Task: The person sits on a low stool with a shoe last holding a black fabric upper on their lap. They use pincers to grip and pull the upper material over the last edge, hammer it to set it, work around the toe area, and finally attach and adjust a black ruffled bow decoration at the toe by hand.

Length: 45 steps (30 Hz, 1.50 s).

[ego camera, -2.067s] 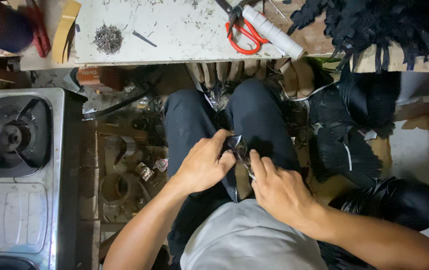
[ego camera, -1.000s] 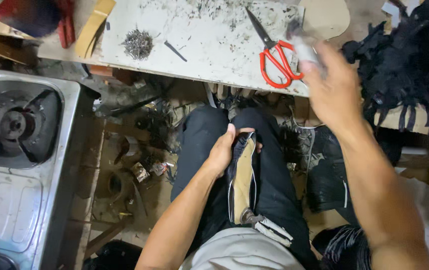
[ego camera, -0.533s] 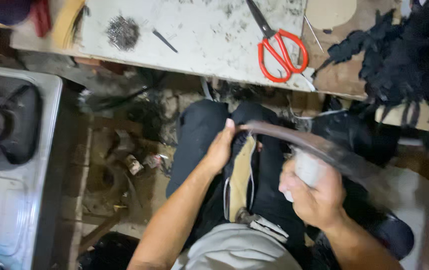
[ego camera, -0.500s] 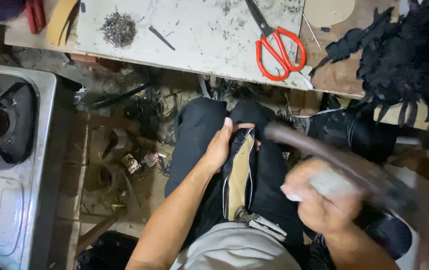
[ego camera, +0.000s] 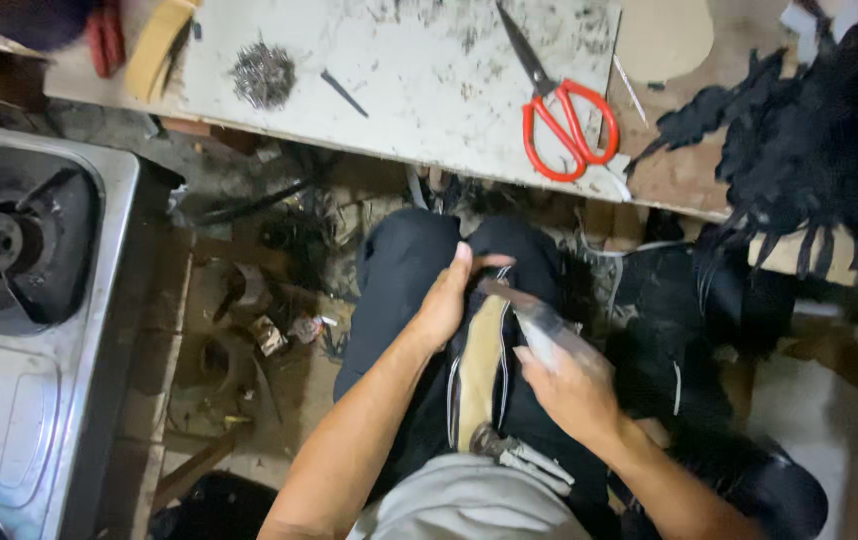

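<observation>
My left hand (ego camera: 444,300) presses down on the top end of a black shoe piece with a tan inner sole (ego camera: 479,375), which lies along my lap. My right hand (ego camera: 569,385) is shut on a pale-handled tool (ego camera: 541,328). The tool is blurred, and its dark head meets the shoe piece just beside my left fingers. My legs in dark trousers (ego camera: 399,270) are under the work.
Ahead is a scuffed white worktable (ego camera: 399,70) with red-handled scissors (ego camera: 564,125), a heap of small nails (ego camera: 262,72) and a tan cutout (ego camera: 664,35). Black leather scraps (ego camera: 819,150) are piled at right. A gas stove (ego camera: 19,230) stands at left, with clutter on the floor (ego camera: 259,320).
My right hand reached up to the table beside the scissors, took the pale-handled tool and swung it down onto the shoe piece. My left hand stayed on the shoe piece.
</observation>
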Each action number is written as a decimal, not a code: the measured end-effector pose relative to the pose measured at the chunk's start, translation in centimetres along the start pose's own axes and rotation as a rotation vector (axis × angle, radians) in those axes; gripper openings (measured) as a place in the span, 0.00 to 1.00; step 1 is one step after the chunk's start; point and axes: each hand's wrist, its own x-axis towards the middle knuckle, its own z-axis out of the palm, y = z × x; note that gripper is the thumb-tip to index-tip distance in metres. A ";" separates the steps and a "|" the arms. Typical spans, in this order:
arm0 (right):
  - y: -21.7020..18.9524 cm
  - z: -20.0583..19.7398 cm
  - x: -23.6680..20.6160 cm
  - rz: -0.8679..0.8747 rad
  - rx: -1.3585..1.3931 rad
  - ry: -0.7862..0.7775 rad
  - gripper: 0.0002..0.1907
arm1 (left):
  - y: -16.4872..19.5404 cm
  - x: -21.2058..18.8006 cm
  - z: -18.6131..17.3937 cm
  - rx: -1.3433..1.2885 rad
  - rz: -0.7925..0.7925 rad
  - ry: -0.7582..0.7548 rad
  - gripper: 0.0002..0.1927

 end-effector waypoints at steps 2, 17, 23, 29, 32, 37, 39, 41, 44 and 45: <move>0.7 0.0 -0.4 0.497 0.214 -0.177 0.16 | 0.1 0.0 -0.2 -0.035 -0.037 -0.018 0.45; 0.2 -0.3 -2.5 -0.029 0.746 0.197 0.12 | 0.8 0.5 -0.1 -0.375 -0.212 -0.097 0.51; 2.7 2.1 -3.8 0.158 0.333 -0.062 0.14 | 1.5 0.6 0.1 -0.349 -0.182 -0.110 0.52; 1.6 1.7 -1.5 -0.043 0.268 0.015 0.10 | 1.5 0.3 0.2 -0.355 -0.188 -0.077 0.51; 0.6 -0.1 -0.1 0.400 0.157 -0.170 0.12 | 1.6 0.6 0.0 -0.219 -0.083 -0.058 0.53; -0.5 -1.6 -0.3 0.000 0.614 0.178 0.07 | 1.5 0.5 0.0 -0.333 -0.142 -0.088 0.50; -0.2 -0.9 0.2 0.142 0.422 0.031 0.09 | 1.8 0.6 0.2 -0.352 -0.149 -0.089 0.50; 0.4 -0.2 1.2 0.256 0.224 -0.099 0.12 | 2.0 0.6 0.1 -0.169 -0.027 -0.055 0.52; 0.4 -0.8 0.8 0.371 0.479 -0.048 0.17 | 2.3 0.4 0.3 -0.163 -0.015 -0.047 0.51; 0.4 -1.3 0.5 0.394 0.646 0.025 0.21 | 2.3 0.3 0.4 -0.202 -0.029 -0.064 0.50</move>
